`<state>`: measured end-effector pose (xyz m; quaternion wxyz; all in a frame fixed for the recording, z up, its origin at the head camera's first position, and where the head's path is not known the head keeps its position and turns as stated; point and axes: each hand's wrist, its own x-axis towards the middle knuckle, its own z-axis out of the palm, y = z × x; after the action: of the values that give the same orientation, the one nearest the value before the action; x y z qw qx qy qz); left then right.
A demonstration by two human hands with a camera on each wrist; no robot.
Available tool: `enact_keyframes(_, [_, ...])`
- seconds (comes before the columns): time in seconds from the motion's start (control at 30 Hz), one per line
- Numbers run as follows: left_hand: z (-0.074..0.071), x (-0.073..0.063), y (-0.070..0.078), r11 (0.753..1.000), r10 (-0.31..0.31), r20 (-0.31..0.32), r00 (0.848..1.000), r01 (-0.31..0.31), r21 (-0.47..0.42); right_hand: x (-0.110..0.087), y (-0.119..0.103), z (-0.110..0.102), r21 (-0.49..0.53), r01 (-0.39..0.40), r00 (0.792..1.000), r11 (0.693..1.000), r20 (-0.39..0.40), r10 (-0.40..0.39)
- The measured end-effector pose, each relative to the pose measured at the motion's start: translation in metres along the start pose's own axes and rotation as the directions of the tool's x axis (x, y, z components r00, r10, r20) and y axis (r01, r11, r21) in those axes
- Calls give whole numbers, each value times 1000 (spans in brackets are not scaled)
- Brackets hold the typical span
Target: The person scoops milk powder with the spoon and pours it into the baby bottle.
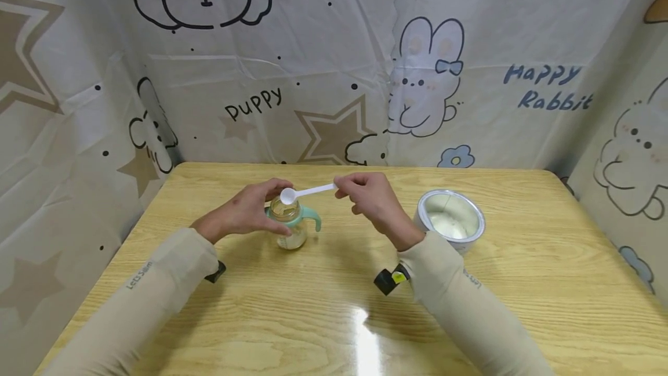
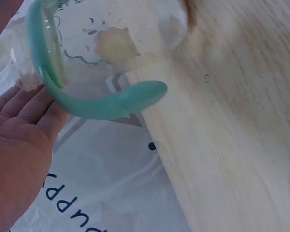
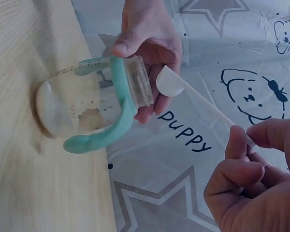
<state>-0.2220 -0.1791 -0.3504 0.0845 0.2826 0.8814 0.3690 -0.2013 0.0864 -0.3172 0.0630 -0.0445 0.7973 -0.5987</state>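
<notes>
A clear baby bottle [image 1: 292, 240] with a mint-green collar and two handles stands upright and uncapped on the table, whitish powder at its bottom. My left hand [image 1: 252, 206] holds it around the neck, thumb in front and fingers behind. In the left wrist view, one green handle [image 2: 130, 100] crosses in front of the fingers. Between thumb and fingertips my right hand [image 1: 371, 199] pinches the end of a white measuring scoop [image 1: 315, 189]. The scoop's bowl [image 3: 169, 81] is just over the bottle's open mouth [image 3: 144, 82]; cannot tell how much it contains.
An open tin [image 1: 452, 220] with pale powder inside stands to the right, partly behind my right forearm. The wooden table [image 1: 292, 318] meets a cloth printed with cartoon animals [image 1: 323, 57] at the back and sides. Each wrist wears a small black camera.
</notes>
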Motion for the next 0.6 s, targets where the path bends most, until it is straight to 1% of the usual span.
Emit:
enact_keyframes(0.1, [-1,2,4,1000,17,-11,1000,-17,0,0,-2,-4,1,15,1000,1000,-3,-15])
enact_keyframes(0.2, [-2,4,9,999,27,-16,1000,-27,-20,-2,-4,-10,16,25,1000,1000,-1,-25])
enact_keyframes(0.33, [-3,6,16,998,40,-23,999,-41,-53,-4,-7,-19,24,7,1000,1000,-5,-7])
enact_keyframes(0.43, [-4,8,20,996,52,-41,998,-55,-68,-7,-10,-27,9,-11,1000,1000,-9,11])
enact_keyframes(0.6, [-3,10,27,991,64,-72,995,-72,-110,-13,-16,-41,-24,-7,1000,1000,-8,7])
